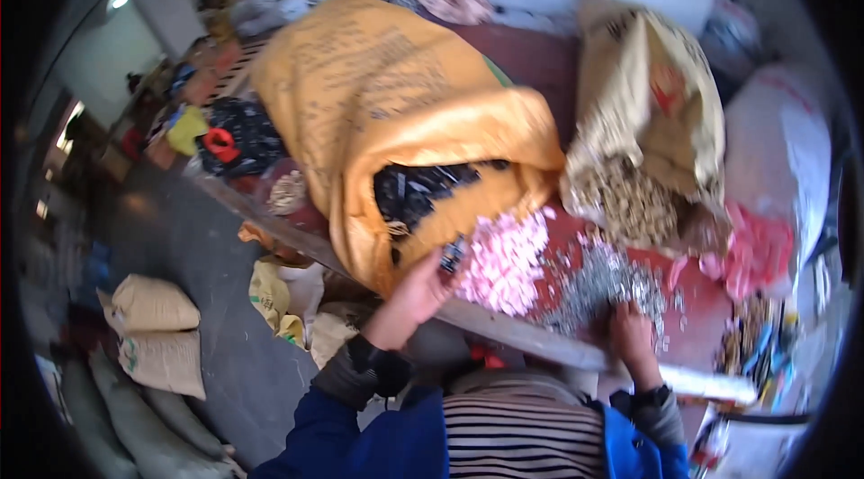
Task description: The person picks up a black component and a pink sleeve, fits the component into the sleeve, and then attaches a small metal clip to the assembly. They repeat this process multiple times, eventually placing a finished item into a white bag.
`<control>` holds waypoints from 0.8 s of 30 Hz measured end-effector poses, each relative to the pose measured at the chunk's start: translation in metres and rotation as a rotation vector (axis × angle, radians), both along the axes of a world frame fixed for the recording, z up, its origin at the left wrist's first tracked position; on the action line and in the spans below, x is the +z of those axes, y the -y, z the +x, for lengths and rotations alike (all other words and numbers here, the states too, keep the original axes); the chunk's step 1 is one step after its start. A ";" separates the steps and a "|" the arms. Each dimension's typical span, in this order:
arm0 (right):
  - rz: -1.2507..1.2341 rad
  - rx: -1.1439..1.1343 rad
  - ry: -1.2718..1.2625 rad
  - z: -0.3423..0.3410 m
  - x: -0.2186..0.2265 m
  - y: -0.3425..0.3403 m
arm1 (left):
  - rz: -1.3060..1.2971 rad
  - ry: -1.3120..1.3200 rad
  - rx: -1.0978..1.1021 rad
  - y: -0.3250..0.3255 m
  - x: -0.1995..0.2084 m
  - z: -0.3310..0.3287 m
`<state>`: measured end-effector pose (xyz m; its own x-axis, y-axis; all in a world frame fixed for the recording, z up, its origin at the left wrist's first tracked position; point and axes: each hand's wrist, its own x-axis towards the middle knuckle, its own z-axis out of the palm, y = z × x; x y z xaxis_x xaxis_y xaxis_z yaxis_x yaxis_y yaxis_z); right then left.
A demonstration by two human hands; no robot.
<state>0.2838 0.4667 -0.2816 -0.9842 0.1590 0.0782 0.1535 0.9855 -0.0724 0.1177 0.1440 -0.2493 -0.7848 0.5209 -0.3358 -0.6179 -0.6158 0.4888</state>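
Observation:
My left hand (421, 292) is closed around a small dark piece (453, 254), blurred, whose exact kind I cannot make out. It is beside a heap of small pink pieces (504, 263), just below the mouth of a large orange woven sack (378, 74). Black pieces (423, 191) show inside that sack. My right hand (632, 330) reaches into a spread of small silvery metal pieces (598, 285), its fingers curled together at the near edge. Whatever lies between those fingers is hidden.
The dark red tabletop (693, 285) has a pale front edge (531, 335). An open tan sack (648, 83) spills brown pieces (630, 200) at right, next to a pink plastic bag (760, 249) and a white sack (778, 155). Filled bags (162, 335) stand on the floor at left.

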 end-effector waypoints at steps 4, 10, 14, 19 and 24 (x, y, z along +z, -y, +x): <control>0.017 0.102 -0.020 0.003 0.018 0.007 | 0.061 -0.135 -0.139 -0.011 -0.001 0.012; -0.054 0.038 -0.057 0.005 0.004 0.002 | -0.070 -0.164 -0.311 -0.042 0.017 0.031; -0.148 0.048 -0.096 0.002 -0.008 -0.008 | -0.133 -0.251 -0.390 -0.062 0.006 0.034; -0.187 0.069 -0.048 -0.006 0.003 -0.010 | -0.192 -0.276 -0.426 -0.072 0.004 0.036; -0.200 0.078 -0.070 -0.011 0.005 -0.011 | -0.228 -0.326 -0.487 -0.073 0.006 0.032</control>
